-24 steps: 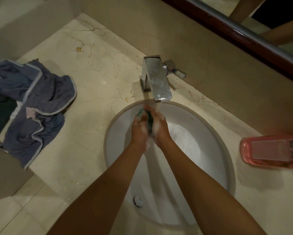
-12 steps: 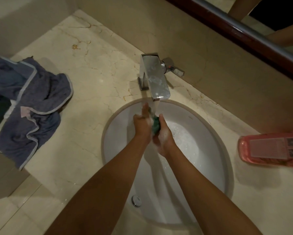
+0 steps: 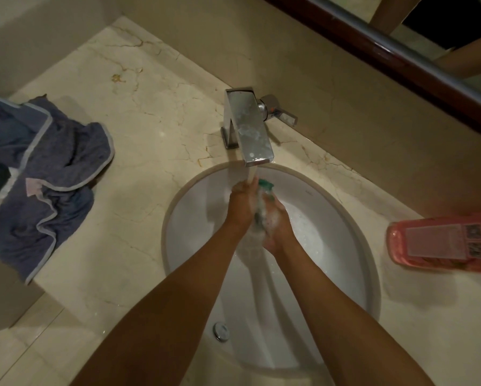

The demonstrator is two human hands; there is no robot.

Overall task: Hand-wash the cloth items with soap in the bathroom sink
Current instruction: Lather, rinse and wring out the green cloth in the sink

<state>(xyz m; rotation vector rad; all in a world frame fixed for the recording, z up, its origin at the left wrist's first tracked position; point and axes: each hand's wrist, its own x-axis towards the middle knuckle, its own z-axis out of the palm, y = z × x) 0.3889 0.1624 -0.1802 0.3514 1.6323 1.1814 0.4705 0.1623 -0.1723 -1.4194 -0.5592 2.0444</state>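
Over the white oval sink (image 3: 353, 246), my left hand (image 3: 240, 203) and my right hand (image 3: 278, 227) press together around a small green cloth (image 3: 265, 190), soapy and bunched between the palms. Its green end sticks out at the top, right under the running water from the chrome faucet (image 3: 247, 129). Suds cover my right hand. Most of the cloth is hidden between my hands. A pink soap bottle (image 3: 442, 240) lies on its side on the counter at the right.
A crumpled blue-grey cloth with pale trim (image 3: 47, 174) lies on the marble counter (image 3: 139, 112) at the left edge. The faucet lever (image 3: 281, 112) points right. An overflow button (image 3: 220, 331) sits on the sink's near wall. A mirror frame (image 3: 400, 59) runs along the back.
My hands keep rubbing the green cloth under the stream; the right hand slid nearer to me and the cloth's end now shows above my fingers. The view shifted slightly.
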